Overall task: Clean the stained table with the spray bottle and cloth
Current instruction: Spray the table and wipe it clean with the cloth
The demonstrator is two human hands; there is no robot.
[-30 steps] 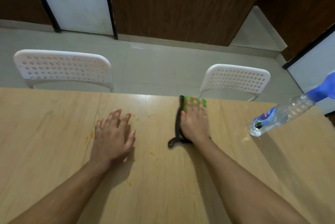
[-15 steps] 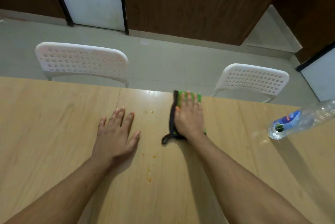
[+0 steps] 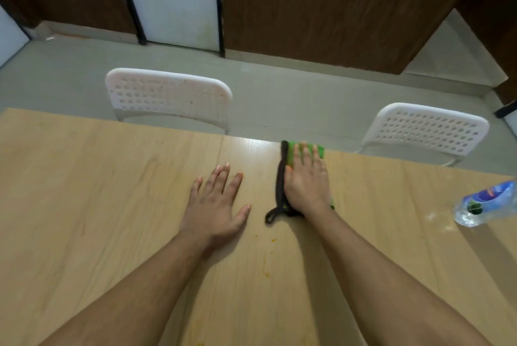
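Observation:
A green cloth with a black edge and loop point(image 3: 291, 154) lies on the light wooden table point(image 3: 98, 191) near its far edge. My right hand point(image 3: 306, 180) presses flat on the cloth with straight fingers and covers most of it. My left hand point(image 3: 215, 203) rests flat on the bare table to the left of the cloth, fingers spread. Small orange stains point(image 3: 265, 273) dot the wood between my forearms. The clear spray bottle with a blue label point(image 3: 486, 203) lies on its side at the right edge of the view.
Two white perforated chairs stand behind the table's far edge, one at left point(image 3: 167, 94) and one at right point(image 3: 428, 128). Beyond them are a grey floor and dark wooden wall panels.
The view has shifted left, so the bottle now sits at the right edge. My right hand has slid the cloth leftward across the table; the orange specks near the far edge are no longer visible.

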